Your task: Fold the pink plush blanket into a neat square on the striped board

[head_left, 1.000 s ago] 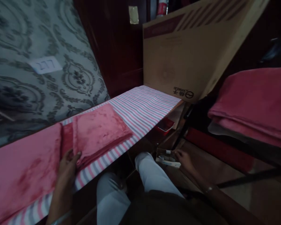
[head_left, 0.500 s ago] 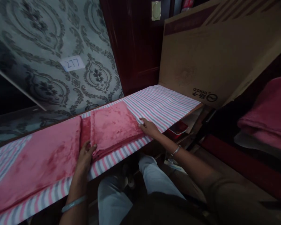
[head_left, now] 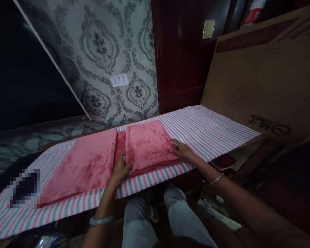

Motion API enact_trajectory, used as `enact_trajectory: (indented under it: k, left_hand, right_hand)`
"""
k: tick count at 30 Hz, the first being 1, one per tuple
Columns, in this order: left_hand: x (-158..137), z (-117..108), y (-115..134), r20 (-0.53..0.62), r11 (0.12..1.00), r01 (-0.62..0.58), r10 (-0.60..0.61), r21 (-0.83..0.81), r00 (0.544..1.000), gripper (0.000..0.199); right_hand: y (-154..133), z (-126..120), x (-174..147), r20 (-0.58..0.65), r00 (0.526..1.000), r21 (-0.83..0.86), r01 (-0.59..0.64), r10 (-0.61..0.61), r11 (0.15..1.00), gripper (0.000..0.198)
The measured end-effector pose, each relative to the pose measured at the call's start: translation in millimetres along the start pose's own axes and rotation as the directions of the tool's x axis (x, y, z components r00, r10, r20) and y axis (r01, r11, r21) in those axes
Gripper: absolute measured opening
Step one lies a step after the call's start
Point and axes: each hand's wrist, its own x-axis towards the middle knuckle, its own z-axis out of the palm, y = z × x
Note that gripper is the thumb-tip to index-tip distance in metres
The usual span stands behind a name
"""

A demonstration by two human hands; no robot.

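The folded pink blanket (head_left: 150, 144) lies on striped cloth (head_left: 212, 127), left and middle of the frame. Both arms (head_left: 234, 193) reach up from the bottom. Fingers bent, the left hand (head_left: 121, 169) touches its middle fold, the right hand (head_left: 183, 151) its right edge; I can't tell if either grips.

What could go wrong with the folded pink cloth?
The pink cloth lies near the front edge of the striped cover, so part might slip over. Uneven pulls by the left hand and right hand, both at its right section, could skew the folds. Dragging might bunch the cover.
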Motion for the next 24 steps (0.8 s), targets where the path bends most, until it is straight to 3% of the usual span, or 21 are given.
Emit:
enact_trajectory:
  k: [4, 7, 9, 13, 15, 18, 19, 21, 24]
  left_hand:
    - [-2, 2, 3, -0.066, 0.958, -0.08, 0.101, 0.275, 0.993, 0.063]
    - [-4, 9, -4, -0.079, 0.935, -0.141, 0.176, 0.325, 0.981, 0.059]
    - [-4, 12, -12, -0.079, 0.929, -0.163, 0.2, 0.331, 0.977, 0.059]
    - [-1, -1, -15, 0.061, 0.913, -0.132, 0.118, 0.386, 0.991, 0.06]
    - [6, -12, -3, 0.126, 0.886, -0.079, 0.023, 0.457, 0.992, 0.06]
    - [28, -18, 32, 0.036, 0.784, -0.041, 0.024, 0.619, 0.999, 0.056]
    - [38, -15, 45, 0.014, 0.745, -0.075, 0.088, 0.663, 0.996, 0.055]
    - [59, -2, 65, 0.126, 0.68, -0.218, 0.183, 0.7, 0.975, 0.061]
    - [82, 23, 67, 0.225, 0.612, -0.239, 0.1, 0.754, 0.969, 0.07]
  right_hand:
    - [-22, -7, 37, -0.05, 0.999, -0.11, 0.006, -0.012, 0.994, 0.062]
    - [-44, -3, 65, -0.059, 0.997, -0.201, 0.043, -0.056, 0.979, 0.065]
    - [-52, 7, 75, -0.003, 0.995, -0.255, 0.095, -0.099, 0.962, 0.067]
    - [-51, 28, 79, 0.098, 0.99, -0.352, 0.132, -0.104, 0.927, 0.065]
    - [-53, 28, 82, 0.113, 0.991, -0.375, 0.107, -0.069, 0.921, 0.064]
    - [-72, 19, 95, 0.098, 0.994, -0.382, 0.087, -0.054, 0.92, 0.06]
    - [-83, 16, 102, 0.079, 0.995, -0.382, 0.094, -0.068, 0.919, 0.059]
    - [-103, 14, 115, 0.043, 0.993, -0.383, 0.117, -0.109, 0.916, 0.057]
    - [-116, 29, 131, 0.046, 0.989, -0.394, 0.144, -0.137, 0.908, 0.058]
